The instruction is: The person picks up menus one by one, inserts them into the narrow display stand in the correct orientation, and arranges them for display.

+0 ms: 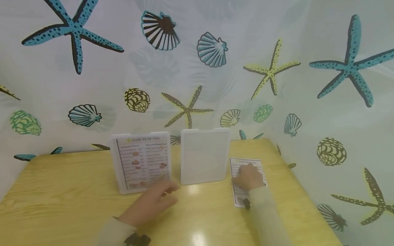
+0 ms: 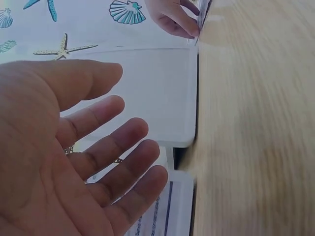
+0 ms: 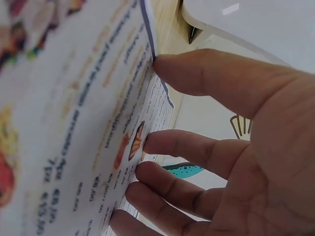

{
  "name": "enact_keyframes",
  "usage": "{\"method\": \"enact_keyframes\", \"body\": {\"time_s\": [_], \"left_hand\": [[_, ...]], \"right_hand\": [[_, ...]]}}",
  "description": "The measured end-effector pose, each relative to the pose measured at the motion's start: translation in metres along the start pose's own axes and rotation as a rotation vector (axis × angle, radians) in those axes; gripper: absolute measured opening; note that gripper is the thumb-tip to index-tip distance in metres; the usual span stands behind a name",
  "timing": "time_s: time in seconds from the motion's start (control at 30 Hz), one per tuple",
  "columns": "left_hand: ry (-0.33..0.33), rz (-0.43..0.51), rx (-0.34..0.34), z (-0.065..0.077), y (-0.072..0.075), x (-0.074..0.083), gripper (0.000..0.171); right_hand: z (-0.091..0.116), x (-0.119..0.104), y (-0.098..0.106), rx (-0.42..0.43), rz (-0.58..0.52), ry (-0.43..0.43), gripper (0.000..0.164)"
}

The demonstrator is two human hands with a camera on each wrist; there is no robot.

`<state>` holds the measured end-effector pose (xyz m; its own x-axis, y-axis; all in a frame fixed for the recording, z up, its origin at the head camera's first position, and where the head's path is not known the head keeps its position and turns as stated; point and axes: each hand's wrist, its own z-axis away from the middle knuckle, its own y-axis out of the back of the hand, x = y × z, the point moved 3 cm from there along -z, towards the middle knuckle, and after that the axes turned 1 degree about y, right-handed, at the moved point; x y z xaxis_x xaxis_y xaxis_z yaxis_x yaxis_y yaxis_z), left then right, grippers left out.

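Note:
My right hand [image 1: 250, 177] is over a loose printed menu sheet [image 1: 238, 200] lying on the table. In the right wrist view, its fingertips touch the printed face and the thumb meets the sheet's edge [image 3: 170, 98], which ripples slightly there. The left hand [image 1: 154, 201] hovers with relaxed, spread fingers and holds nothing. Just behind it stands a white-framed menu holder [image 1: 144, 160] showing a "Dim Sum Inn" menu. Between the hands is a second white holder [image 1: 204, 157] with a blank face. The left wrist view shows the left palm [image 2: 59, 167] before both holders.
The wooden table [image 1: 61, 184] runs back to a white curtain [image 1: 191, 75] printed with starfish and shells. The curtain also borders the table's right edge. Dark straps with small devices sit on both wrists.

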<state>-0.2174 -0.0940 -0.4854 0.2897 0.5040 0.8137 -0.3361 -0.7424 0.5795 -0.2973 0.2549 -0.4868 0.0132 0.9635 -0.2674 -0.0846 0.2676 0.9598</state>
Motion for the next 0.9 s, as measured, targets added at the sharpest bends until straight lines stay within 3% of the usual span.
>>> {"method": "enact_keyframes", "body": {"time_s": [0.2, 0.37, 0.73, 0.9], "left_hand": [[0.003, 0.059, 0.005, -0.011, 0.001, 0.015, 0.039], [-0.035, 0.081, -0.015, -0.022, -0.001, 0.025, 0.047], [-0.048, 0.088, -0.044, -0.018, 0.000, 0.024, 0.046], [-0.042, 0.064, -0.058, -0.016, 0.000, 0.022, 0.046]], "right_hand": [[-0.009, 0.002, -0.003, -0.012, 0.012, 0.006, 0.030], [-0.011, 0.005, -0.004, -0.024, -0.022, -0.024, 0.036], [-0.009, 0.006, -0.005, -0.047, -0.032, -0.008, 0.040], [-0.008, 0.008, -0.003, -0.066, -0.033, -0.025, 0.030]]}}
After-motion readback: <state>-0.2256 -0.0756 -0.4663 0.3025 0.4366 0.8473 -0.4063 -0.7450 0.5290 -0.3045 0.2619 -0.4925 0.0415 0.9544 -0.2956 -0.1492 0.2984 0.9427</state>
